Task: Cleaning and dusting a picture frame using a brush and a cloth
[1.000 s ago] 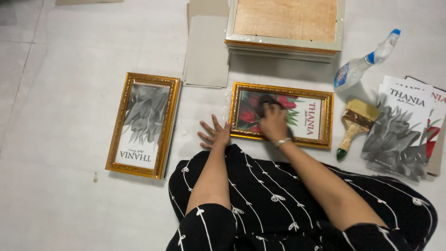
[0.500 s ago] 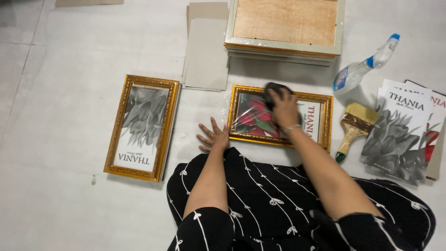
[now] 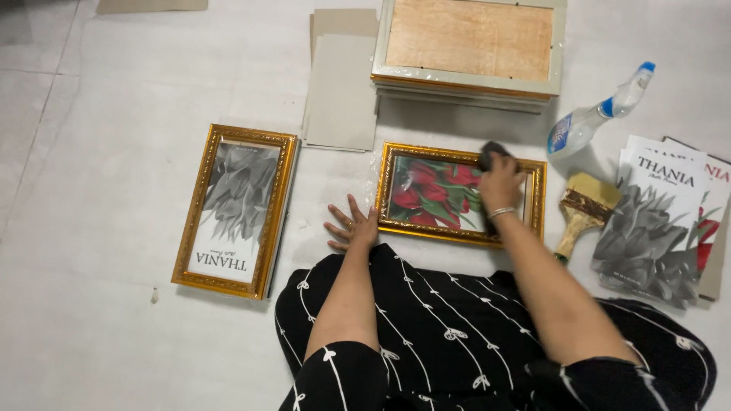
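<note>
Right hand (image 3: 500,185) grips a dark cloth (image 3: 491,152) on the gold frame (image 3: 461,195) holding a red-flower print; left hand (image 3: 350,226) lies open.

At frame centre, the right hand (image 3: 500,185) presses a dark cloth (image 3: 491,151) onto the right part of a gold frame with red flowers (image 3: 434,194). The left hand (image 3: 352,226) lies flat, fingers spread, on the floor (image 3: 106,114) touching that frame's lower left corner.
</note>
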